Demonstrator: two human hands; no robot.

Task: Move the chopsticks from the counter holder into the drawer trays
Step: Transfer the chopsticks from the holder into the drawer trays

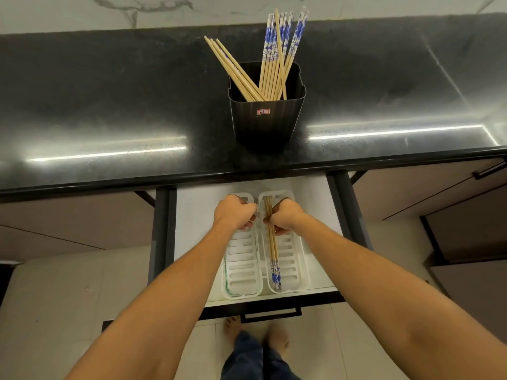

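Note:
A black holder [266, 116] stands on the dark counter and holds several chopsticks [270, 61], some plain bamboo, some with blue-and-white tops. Below it an open drawer [192, 229] contains two white slotted trays side by side. My right hand [284, 216] is shut on a few blue-topped chopsticks [273, 256] that lie lengthwise in the right tray [295, 259]. My left hand [235, 212] is curled into a fist over the far end of the left tray [241, 267]; nothing shows in its grasp.
The black counter [109, 105] runs the full width, its front edge overhanging the drawer. Cabinet fronts [425, 193] flank the drawer on both sides. The drawer's black handle [271, 314] faces me, and my bare feet [277, 337] stand on the tiled floor below.

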